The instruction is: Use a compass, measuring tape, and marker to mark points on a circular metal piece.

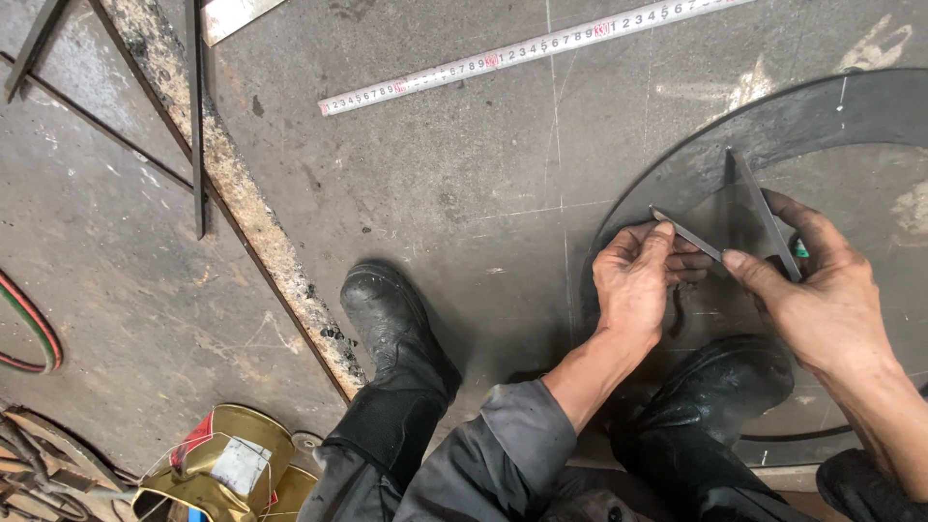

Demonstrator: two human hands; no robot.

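My left hand point(636, 282) pinches one leg of a thin metal square point(692, 234) that lies against a large dark steel ring point(773, 121) on the floor. My right hand point(822, 290) holds the square's other leg point(764, 208), thumb and forefinger on it, with a small green object point(800, 249) showing at the fingers. The square's corner sits between both hands, over the ring's inner edge.
A steel measuring tape point(522, 48) stretches across the floor at the top. My two black boots point(391, 324) rest on the steel plate floor. A rusty flat bar point(232, 174) runs diagonally at left. A crushed gold can point(232, 459) and red-green hoses point(34, 333) lie at lower left.
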